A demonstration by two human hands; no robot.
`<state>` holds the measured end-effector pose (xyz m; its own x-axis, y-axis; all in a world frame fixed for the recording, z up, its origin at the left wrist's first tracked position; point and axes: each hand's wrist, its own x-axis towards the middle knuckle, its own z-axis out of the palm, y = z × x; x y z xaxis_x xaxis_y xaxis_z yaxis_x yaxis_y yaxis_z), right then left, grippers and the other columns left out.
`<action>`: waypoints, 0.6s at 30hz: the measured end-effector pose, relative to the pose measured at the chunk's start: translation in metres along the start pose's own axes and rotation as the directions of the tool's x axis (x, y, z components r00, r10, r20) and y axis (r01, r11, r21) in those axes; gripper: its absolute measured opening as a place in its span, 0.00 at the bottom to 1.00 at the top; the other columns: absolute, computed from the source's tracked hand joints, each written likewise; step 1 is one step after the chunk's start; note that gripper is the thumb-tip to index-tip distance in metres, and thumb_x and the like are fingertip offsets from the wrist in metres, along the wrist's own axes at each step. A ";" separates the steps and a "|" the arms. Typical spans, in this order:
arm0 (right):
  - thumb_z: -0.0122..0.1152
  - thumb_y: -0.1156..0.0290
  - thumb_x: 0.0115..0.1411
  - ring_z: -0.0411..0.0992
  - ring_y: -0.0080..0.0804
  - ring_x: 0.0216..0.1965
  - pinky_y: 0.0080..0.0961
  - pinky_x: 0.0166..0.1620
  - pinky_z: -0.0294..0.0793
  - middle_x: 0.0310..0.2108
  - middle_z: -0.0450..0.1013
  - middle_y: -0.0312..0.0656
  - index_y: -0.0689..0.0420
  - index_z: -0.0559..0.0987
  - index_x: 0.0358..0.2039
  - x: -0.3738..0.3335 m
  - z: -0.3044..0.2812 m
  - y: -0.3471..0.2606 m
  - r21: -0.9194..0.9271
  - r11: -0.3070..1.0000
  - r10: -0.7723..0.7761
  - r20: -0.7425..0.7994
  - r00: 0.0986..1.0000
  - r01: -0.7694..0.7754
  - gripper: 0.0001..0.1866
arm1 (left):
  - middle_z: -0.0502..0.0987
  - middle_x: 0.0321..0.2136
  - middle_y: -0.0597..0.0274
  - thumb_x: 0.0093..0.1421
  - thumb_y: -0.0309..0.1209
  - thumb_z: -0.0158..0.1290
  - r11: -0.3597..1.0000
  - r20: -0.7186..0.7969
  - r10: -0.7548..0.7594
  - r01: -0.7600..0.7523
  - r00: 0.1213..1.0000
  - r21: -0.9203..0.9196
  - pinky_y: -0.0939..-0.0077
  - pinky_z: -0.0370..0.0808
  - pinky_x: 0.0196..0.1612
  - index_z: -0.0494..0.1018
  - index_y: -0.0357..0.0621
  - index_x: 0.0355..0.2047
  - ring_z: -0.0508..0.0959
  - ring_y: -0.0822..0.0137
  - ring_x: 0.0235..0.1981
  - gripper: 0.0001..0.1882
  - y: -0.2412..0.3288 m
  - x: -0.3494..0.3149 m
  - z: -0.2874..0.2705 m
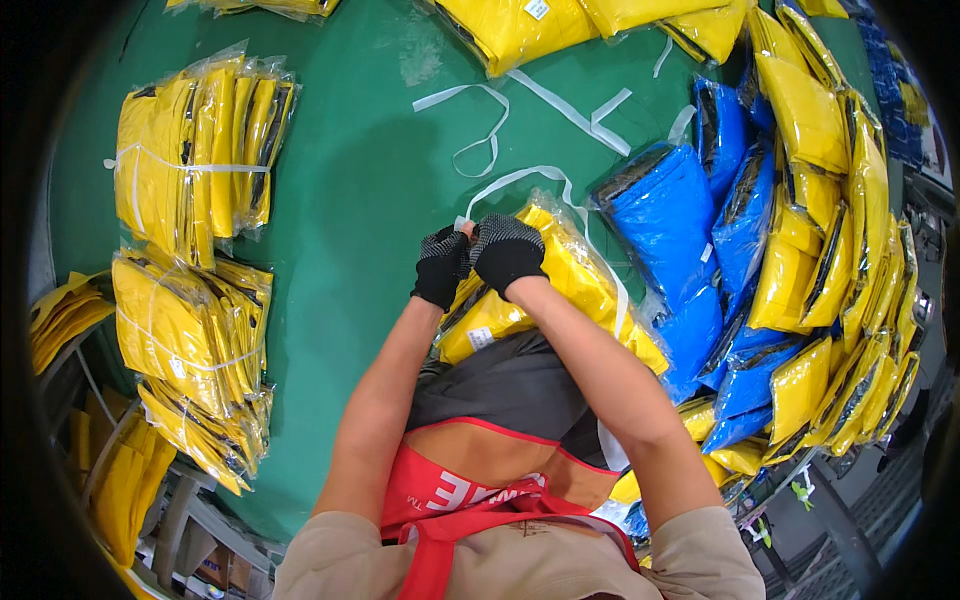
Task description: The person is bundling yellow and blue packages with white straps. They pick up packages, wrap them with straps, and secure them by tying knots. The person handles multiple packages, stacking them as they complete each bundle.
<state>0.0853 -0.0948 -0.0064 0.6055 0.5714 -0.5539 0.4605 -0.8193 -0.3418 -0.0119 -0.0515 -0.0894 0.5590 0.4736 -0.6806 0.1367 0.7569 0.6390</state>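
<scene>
Two hands of mine, in black knit gloves dotted with white, meet over the far-left edge of a yellow bundle of folded fabric packets in clear plastic [585, 275]. My left hand [443, 268] is curled closed, fingertips pinching a flat white strap [540, 169]; my right hand [507, 250] is drawn in against it, pinching the same strap. From my fingers the strap arcs beyond the bundle and down across its right side. The bundle lies directly in front of me on a green tabletop [320, 370], my red-edged apron [420, 490] just on its near side. Right of the bundle, blue plastic-wrapped packets [660, 225] lie heaped, with a leaning row of yellow wrapped packets [810, 110] farther right. Beyond the bundle are loose white strips [569, 112], then more yellow packages [520, 40]. Well to its left stand yellow stacks bound with white bands [190, 320].
</scene>
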 end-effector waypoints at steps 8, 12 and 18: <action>0.49 0.60 0.50 0.72 0.48 0.36 0.38 0.40 0.71 0.32 0.73 0.54 0.58 0.77 0.31 0.009 0.004 0.008 0.170 0.982 -0.127 0.257 0.958 0.084 0.16 | 0.72 0.20 0.68 0.58 0.38 0.51 0.957 0.074 0.063 -0.081 0.995 0.280 0.82 0.64 0.24 0.74 0.39 0.32 0.67 0.77 0.20 0.13 0.007 -0.003 -0.020; 0.47 0.62 0.52 0.70 0.52 0.34 0.41 0.39 0.69 0.31 0.73 0.53 0.59 0.76 0.27 0.010 0.024 0.020 0.046 0.989 -0.145 0.170 0.975 0.139 0.14 | 0.73 0.23 0.66 0.60 0.41 0.46 0.991 0.066 -0.068 0.076 0.995 -0.112 0.78 0.68 0.30 0.70 0.37 0.44 0.71 0.74 0.25 0.20 0.007 -0.003 -0.044; 0.47 0.66 0.52 0.71 0.50 0.35 0.39 0.40 0.70 0.31 0.72 0.54 0.59 0.75 0.30 0.007 0.005 0.029 0.093 0.923 -0.380 0.361 0.852 0.372 0.12 | 0.76 0.30 0.59 0.63 0.45 0.41 0.936 0.220 0.197 -0.251 0.955 0.248 0.77 0.69 0.42 0.70 0.36 0.46 0.75 0.71 0.33 0.24 0.065 -0.012 0.010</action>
<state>0.0999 -0.1151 -0.0243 0.1064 0.7804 -0.6161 0.5899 -0.5484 -0.5927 -0.0014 -0.0120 -0.0363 0.7407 0.5031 -0.4453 0.1911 0.4777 0.8575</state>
